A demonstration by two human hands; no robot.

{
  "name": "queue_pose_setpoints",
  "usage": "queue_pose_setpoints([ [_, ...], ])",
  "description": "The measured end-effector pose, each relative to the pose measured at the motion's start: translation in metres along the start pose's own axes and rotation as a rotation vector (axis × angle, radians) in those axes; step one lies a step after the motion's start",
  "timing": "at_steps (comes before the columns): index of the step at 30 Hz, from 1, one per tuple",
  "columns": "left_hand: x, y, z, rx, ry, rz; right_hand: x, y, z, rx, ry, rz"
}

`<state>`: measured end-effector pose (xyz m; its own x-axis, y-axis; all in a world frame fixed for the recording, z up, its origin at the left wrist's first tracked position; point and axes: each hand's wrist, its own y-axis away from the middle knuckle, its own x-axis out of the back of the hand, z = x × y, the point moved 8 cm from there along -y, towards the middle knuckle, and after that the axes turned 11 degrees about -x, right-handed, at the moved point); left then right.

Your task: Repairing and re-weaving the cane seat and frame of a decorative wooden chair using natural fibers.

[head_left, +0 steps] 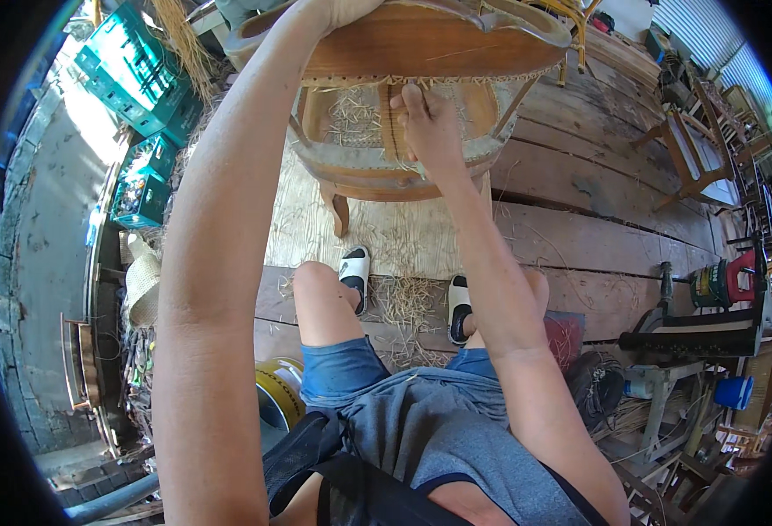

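A brown wooden chair (443, 44) stands in front of me on a pale board, with short cane ends along the lower edge of its back panel. At the upper edge of that panel rests my left hand (351, 10); its fingers are hidden. My right hand (432, 131) is closed in a fist just below the panel's fringed edge, over the seat opening. Whatever the fist holds is too small and covered to make out. Loose cane scraps (351, 118) lie within the seat frame.
More cane scraps (403, 302) litter the plank floor between my feet. A yellow tin (291, 390) stands by my left leg. Green crates (123, 70) line the left side, near a woven straw hat (143, 279). On the right are another wooden chair (693, 158) and a blue container (734, 392).
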<state>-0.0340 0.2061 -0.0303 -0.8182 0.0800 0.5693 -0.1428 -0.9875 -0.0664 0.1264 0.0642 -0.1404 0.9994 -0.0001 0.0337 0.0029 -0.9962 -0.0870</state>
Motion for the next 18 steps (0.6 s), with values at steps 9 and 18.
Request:
queue_pose_setpoints([
  [9, -0.024, 0.095, 0.114, -0.432, -0.180, -0.018, 0.028, 0.016, -0.018, 0.277, 0.157, 0.179],
  [18, -0.033, 0.094, 0.120, -0.667, 0.050, -0.068, 0.018, 0.121, 0.034, 0.270, 0.677, -0.171],
])
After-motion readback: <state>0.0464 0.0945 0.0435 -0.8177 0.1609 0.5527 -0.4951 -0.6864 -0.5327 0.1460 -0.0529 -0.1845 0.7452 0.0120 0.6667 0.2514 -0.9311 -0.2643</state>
